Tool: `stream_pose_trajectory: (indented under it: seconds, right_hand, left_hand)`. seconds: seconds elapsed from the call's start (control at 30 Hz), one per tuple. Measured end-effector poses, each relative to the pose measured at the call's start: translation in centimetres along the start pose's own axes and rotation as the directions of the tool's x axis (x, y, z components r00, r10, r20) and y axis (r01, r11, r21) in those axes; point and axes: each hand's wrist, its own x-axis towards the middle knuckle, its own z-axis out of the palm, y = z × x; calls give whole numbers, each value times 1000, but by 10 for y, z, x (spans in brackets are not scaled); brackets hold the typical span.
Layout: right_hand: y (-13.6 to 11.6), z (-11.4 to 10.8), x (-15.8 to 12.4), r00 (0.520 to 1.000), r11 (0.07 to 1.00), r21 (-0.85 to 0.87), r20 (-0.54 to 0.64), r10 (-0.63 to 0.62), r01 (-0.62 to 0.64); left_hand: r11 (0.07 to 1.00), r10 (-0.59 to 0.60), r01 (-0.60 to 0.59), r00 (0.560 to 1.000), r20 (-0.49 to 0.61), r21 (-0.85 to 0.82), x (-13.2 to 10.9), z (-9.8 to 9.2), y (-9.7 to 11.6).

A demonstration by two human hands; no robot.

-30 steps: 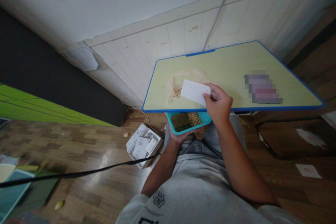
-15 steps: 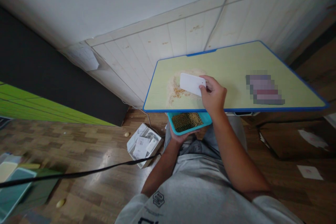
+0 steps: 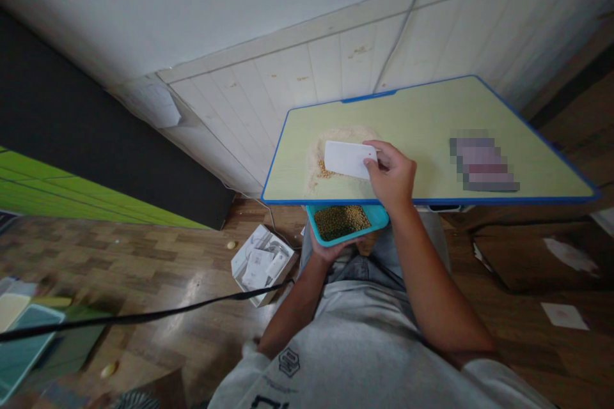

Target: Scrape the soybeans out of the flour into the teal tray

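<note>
My right hand (image 3: 392, 177) pinches a white flat scraper card (image 3: 348, 158) and holds it over a patch of pale grains and yellow beans (image 3: 326, 169) on the green table top (image 3: 417, 121). Under the table's near edge, my left hand (image 3: 330, 248) holds up a teal tray (image 3: 380, 217) from below, fingers wrapped round its underside. The tray holds green and yellow beans (image 3: 342, 220).
The table has a blue rim (image 3: 432, 201) and stands against a white panelled wall. A blurred-out object (image 3: 483, 163) lies on its right part. On the wooden floor sit an open white box (image 3: 261, 262), a black cable (image 3: 144, 316) and paper scraps (image 3: 563, 316).
My right hand has moved the scraper card to the left and farther from the table's near edge, across the grain patch. The teal tray and left hand stay put.
</note>
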Motion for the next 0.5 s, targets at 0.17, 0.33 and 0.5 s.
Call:
stream_pose_trajectory:
  seconds: [0.17,0.33,0.5]
  right_hand:
    - [-3,-2,1,1000,1000,6,-3,20,-20]
    - [-3,-2,0,998,998,47,38,47,-49]
    - [-2,-2,-3,1000,999,50,21,18,-19]
  left_hand:
    - [1000,-20,20,999,-27,-6,-1,2,1]
    - [1000,-19,19,999,-37,-11,-3,5,2]
    - [1000,-20,20,1000,-11,-7,-2,5,2]
